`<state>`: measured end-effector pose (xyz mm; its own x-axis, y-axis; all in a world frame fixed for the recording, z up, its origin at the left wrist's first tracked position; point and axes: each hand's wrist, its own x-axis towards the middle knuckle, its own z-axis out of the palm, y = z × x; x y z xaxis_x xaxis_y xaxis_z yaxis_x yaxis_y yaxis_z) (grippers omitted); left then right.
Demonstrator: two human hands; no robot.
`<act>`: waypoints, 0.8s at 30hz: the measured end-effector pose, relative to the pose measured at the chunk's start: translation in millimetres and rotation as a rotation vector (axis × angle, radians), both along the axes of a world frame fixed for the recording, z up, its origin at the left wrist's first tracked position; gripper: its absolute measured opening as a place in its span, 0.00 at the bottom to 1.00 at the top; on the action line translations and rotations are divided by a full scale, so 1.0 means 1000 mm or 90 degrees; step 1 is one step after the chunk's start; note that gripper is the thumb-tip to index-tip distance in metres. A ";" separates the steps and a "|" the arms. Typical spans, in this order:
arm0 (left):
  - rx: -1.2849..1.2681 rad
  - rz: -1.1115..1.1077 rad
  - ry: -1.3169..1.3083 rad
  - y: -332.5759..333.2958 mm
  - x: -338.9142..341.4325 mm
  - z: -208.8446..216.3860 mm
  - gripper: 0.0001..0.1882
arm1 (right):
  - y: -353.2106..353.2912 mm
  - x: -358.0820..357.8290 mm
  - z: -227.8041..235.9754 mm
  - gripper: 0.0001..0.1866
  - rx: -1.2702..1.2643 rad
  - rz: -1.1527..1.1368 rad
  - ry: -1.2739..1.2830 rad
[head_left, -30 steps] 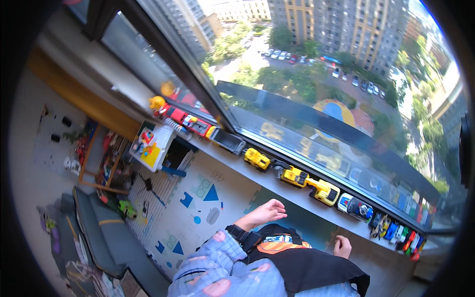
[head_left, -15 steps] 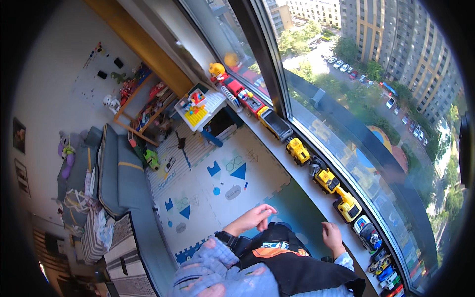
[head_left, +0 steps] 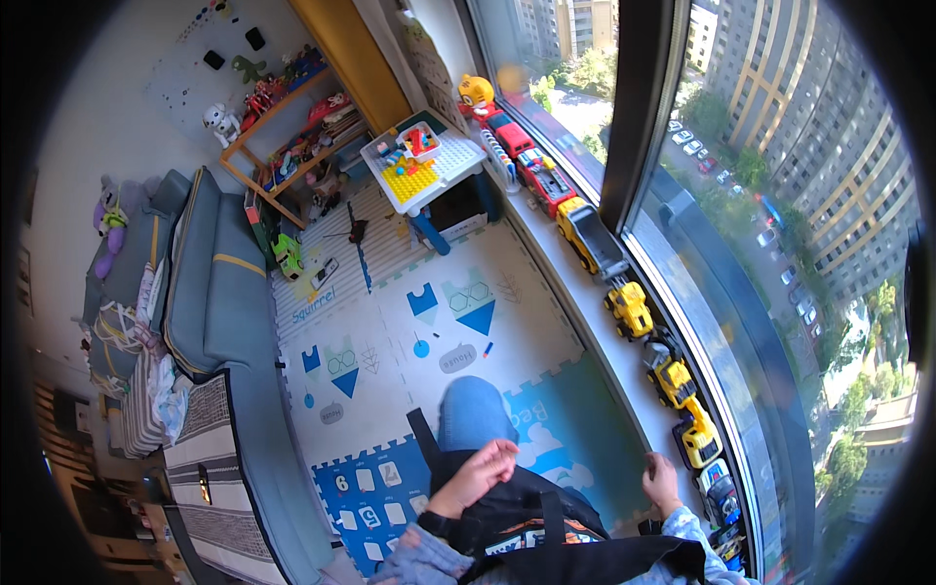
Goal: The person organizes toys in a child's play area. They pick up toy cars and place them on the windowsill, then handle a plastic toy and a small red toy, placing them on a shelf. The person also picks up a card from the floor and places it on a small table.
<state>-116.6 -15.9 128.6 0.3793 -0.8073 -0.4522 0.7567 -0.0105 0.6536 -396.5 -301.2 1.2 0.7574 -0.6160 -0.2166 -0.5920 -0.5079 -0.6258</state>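
Note:
In front of my body, above my bent knee [head_left: 473, 414] and a black apron-like cloth [head_left: 526, 487], my left hand [head_left: 482, 475] is loosely curled with its fingers together and nothing seen in it. My right hand [head_left: 662, 482] hangs beside the windowsill, fingers bent inward, also with nothing visible in it. Nearest to it on the sill stand a yellow toy excavator [head_left: 697, 436] and a white-and-blue toy vehicle [head_left: 720, 492]. Neither hand visibly touches a toy.
Toy trucks line the windowsill [head_left: 585, 312], among them a dump truck [head_left: 590, 239] and a red fire engine [head_left: 546, 185]. A small table [head_left: 453, 161] with building bricks stands ahead, a grey sofa [head_left: 224, 283] at left. A small marker-like piece [head_left: 488, 349] lies on the play mat [head_left: 526, 292].
The view has shifted, and more of the room and mat shows. My bent knee has come into view ahead of my left hand. Both hands stay loosely curled and hold nothing visible.

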 end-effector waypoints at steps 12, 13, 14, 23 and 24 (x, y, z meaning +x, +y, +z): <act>-0.051 -0.064 0.214 0.013 0.091 -0.037 0.06 | 0.012 0.007 -0.008 0.11 -0.163 -0.021 0.224; -0.018 -0.074 0.268 0.010 0.093 -0.032 0.06 | 0.012 0.009 -0.008 0.15 -0.220 0.022 0.230; 0.015 -0.074 0.322 0.009 0.096 -0.026 0.08 | 0.010 0.012 -0.008 0.22 -0.279 0.062 0.234; 0.141 -0.002 0.136 0.011 0.161 0.101 0.08 | -0.011 0.185 0.024 0.12 0.505 -0.129 0.409; 0.169 -0.020 0.091 0.015 0.169 0.116 0.08 | -0.010 0.215 0.044 0.13 0.308 -0.087 0.295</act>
